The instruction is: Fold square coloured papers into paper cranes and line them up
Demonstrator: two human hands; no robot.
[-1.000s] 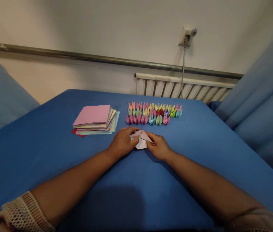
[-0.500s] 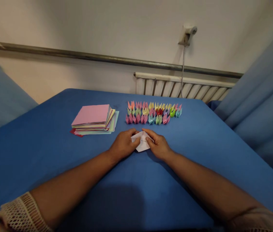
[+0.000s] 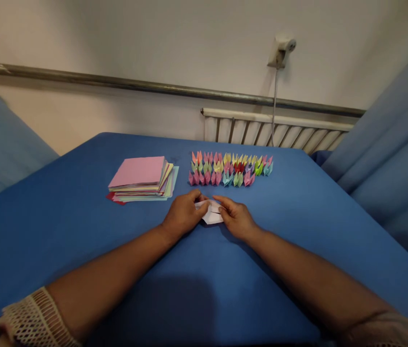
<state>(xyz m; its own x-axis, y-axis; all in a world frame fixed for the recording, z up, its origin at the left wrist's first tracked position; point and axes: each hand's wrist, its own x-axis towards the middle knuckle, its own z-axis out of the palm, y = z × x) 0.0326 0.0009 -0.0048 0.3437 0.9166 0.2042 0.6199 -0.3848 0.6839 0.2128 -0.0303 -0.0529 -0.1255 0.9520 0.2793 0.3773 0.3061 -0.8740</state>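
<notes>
A small pale folded paper (image 3: pixel 212 214) lies on the blue table (image 3: pixel 81 226) between my two hands. My left hand (image 3: pixel 183 214) presses on its left side with curled fingers. From the right, my right hand (image 3: pixel 236 218) pinches the paper's right edge with thumb and fingers. Much of the sheet is hidden under the fingers.
A stack of coloured paper squares (image 3: pixel 142 179), pink on top, lies behind my left hand. Several small folded paper figures (image 3: pixel 230 169) stand in rows behind my right hand. Blue curtains (image 3: pixel 395 140) hang at both sides, with a radiator (image 3: pixel 272 130) against the wall.
The raised flap on the paper's right side has been folded down flat. Both hands have closed in over the paper, and less of it shows now.
</notes>
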